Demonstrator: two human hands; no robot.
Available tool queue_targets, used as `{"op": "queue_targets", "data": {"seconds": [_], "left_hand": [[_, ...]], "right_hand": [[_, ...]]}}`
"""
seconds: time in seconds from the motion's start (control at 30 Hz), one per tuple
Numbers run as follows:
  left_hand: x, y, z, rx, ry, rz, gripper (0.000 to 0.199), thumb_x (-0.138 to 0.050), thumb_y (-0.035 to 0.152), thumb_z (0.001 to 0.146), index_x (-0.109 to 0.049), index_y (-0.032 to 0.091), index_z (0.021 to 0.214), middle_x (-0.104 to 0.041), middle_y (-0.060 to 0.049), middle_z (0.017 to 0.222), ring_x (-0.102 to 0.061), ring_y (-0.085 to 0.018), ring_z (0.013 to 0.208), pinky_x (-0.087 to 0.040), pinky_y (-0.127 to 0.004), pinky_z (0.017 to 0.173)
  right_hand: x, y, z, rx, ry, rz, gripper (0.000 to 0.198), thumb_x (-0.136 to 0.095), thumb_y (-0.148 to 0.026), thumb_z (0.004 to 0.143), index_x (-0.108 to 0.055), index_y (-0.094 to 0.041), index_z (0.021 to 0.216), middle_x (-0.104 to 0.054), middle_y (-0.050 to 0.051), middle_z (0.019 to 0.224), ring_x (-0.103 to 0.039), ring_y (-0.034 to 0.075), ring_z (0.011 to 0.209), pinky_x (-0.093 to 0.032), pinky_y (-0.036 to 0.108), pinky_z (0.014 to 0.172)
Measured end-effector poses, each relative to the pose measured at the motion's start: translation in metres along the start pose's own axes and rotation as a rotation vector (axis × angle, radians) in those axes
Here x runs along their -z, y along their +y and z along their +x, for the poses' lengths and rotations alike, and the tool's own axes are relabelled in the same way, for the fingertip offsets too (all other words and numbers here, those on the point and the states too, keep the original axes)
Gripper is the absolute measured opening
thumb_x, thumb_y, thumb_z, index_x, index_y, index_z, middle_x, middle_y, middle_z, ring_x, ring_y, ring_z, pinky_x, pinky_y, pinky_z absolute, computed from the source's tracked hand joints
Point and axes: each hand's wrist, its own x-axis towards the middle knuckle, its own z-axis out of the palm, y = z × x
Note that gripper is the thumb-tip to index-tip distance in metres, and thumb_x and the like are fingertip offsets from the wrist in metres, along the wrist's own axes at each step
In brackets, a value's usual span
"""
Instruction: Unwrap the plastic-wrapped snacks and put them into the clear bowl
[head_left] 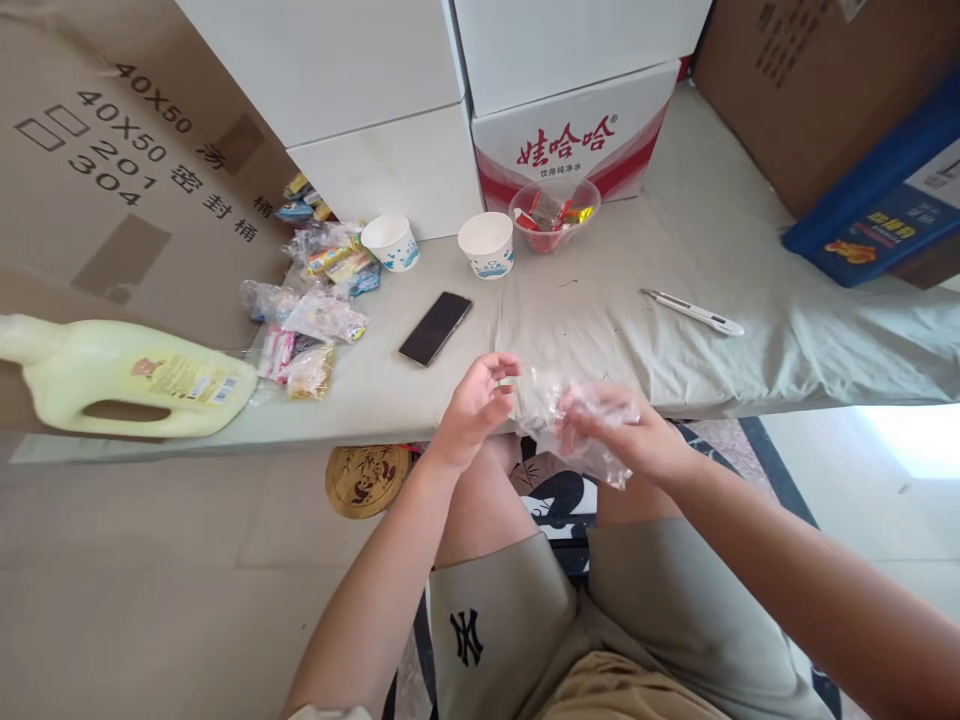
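Note:
Crumpled clear plastic bag [551, 410] hangs over the near edge of the cloth-covered surface [585, 310], gripped by my right hand [626, 430]. My left hand [480, 405] is just to its left, fingers curled but apart, with nothing seen in them. Beyond my left hand lies a dark phone [436, 328]. Two white paper cups [486, 245] with blue print stand farther back. Beside them a clear plastic bowl [555, 215] holds red and yellow wrapped pieces. Whether the bag contains anything cannot be made out.
Several small wrapped packets [322, 310] are heaped at the left, near a pale yellow jug [142, 380] lying on its side. A white utility knife [694, 312] rests at the right. White boxes [390, 165], a brown carton [135, 150] and a blue package [877, 200] border the surface.

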Motion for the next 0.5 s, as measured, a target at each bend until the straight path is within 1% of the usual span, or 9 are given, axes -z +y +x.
{"op": "queue_targets", "data": {"seconds": [0.03, 0.07, 0.1, 0.17, 0.23, 0.3, 0.37, 0.43, 0.5], "left_hand": [[0.002, -0.001, -0.003, 0.056, -0.047, -0.038, 0.075, -0.077, 0.074, 0.065, -0.060, 0.022, 0.117, -0.063, -0.013, 0.125, -0.060, -0.027, 0.121, -0.052, -0.033, 0.094], [0.001, -0.003, -0.006, 0.130, -0.107, -0.074, 0.081, -0.080, 0.073, 0.061, -0.059, 0.023, 0.121, -0.061, -0.014, 0.130, -0.059, -0.029, 0.123, -0.052, -0.034, 0.095], [-0.001, -0.005, -0.010, 0.206, -0.155, -0.108, 0.084, -0.085, 0.068, 0.059, -0.058, 0.024, 0.125, -0.061, -0.014, 0.131, -0.061, -0.028, 0.119, -0.052, -0.035, 0.094], [-0.007, -0.012, -0.017, 0.315, -0.167, -0.170, 0.084, -0.091, 0.055, 0.058, -0.056, 0.025, 0.127, -0.066, -0.009, 0.116, -0.067, -0.022, 0.099, -0.054, -0.032, 0.083], [-0.013, -0.017, -0.023, 0.357, -0.127, -0.180, 0.069, -0.089, 0.048, 0.063, -0.060, 0.023, 0.121, -0.065, -0.001, 0.089, -0.061, -0.012, 0.073, -0.048, -0.024, 0.066], [-0.013, -0.018, -0.026, 0.353, -0.097, -0.129, 0.046, -0.083, 0.046, 0.070, -0.066, 0.018, 0.103, -0.055, 0.004, 0.070, -0.047, -0.006, 0.057, -0.036, -0.021, 0.055], [-0.008, -0.016, -0.028, 0.300, -0.044, -0.057, 0.031, -0.077, 0.042, 0.074, -0.067, 0.017, 0.087, -0.049, 0.005, 0.064, -0.040, -0.005, 0.054, -0.033, -0.021, 0.054], [-0.001, -0.012, -0.030, 0.224, 0.027, -0.011, 0.025, -0.075, 0.039, 0.075, -0.066, 0.017, 0.083, -0.054, 0.004, 0.068, -0.046, -0.007, 0.060, -0.039, -0.021, 0.059], [0.006, -0.007, -0.032, 0.200, 0.030, -0.009, 0.027, -0.074, 0.039, 0.075, -0.067, 0.018, 0.090, -0.064, 0.000, 0.082, -0.057, -0.010, 0.071, -0.047, -0.024, 0.068]], "right_hand": [[-0.004, -0.005, -0.003, -0.054, -0.025, 0.125, 0.023, -0.065, -0.043, 0.085, -0.063, -0.022, 0.094, -0.070, 0.002, 0.082, -0.067, 0.016, 0.067, -0.054, 0.030, 0.065], [-0.008, -0.009, -0.005, -0.094, -0.035, 0.203, 0.025, -0.063, -0.045, 0.087, -0.063, -0.022, 0.095, -0.070, 0.002, 0.081, -0.067, 0.016, 0.068, -0.055, 0.030, 0.066], [-0.012, -0.012, -0.007, -0.116, -0.033, 0.239, 0.026, -0.063, -0.046, 0.087, -0.063, -0.021, 0.095, -0.069, 0.002, 0.081, -0.067, 0.016, 0.069, -0.056, 0.030, 0.067], [-0.017, -0.014, -0.011, -0.131, -0.013, 0.229, 0.026, -0.062, -0.046, 0.088, -0.064, -0.022, 0.096, -0.069, 0.002, 0.081, -0.067, 0.016, 0.073, -0.056, 0.030, 0.071], [-0.018, -0.012, -0.014, -0.115, 0.029, 0.146, 0.026, -0.057, -0.046, 0.091, -0.065, -0.023, 0.101, -0.070, 0.002, 0.088, -0.068, 0.016, 0.077, -0.056, 0.030, 0.072], [-0.017, -0.005, -0.016, -0.055, 0.105, -0.025, 0.027, -0.054, -0.045, 0.094, -0.066, -0.024, 0.106, -0.071, 0.003, 0.098, -0.069, 0.017, 0.083, -0.056, 0.031, 0.075], [-0.015, 0.004, -0.017, 0.013, 0.169, -0.234, 0.029, -0.051, -0.046, 0.097, -0.068, -0.024, 0.104, -0.072, 0.004, 0.098, -0.068, 0.018, 0.086, -0.055, 0.032, 0.076], [-0.014, 0.014, -0.017, 0.029, 0.164, -0.331, 0.034, -0.046, -0.049, 0.100, -0.069, -0.024, 0.102, -0.071, 0.003, 0.088, -0.067, 0.018, 0.081, -0.054, 0.032, 0.074], [-0.015, 0.020, -0.017, 0.008, 0.073, -0.283, 0.040, -0.042, -0.054, 0.101, -0.068, -0.024, 0.101, -0.069, 0.002, 0.078, -0.066, 0.018, 0.074, -0.054, 0.031, 0.068]]}}
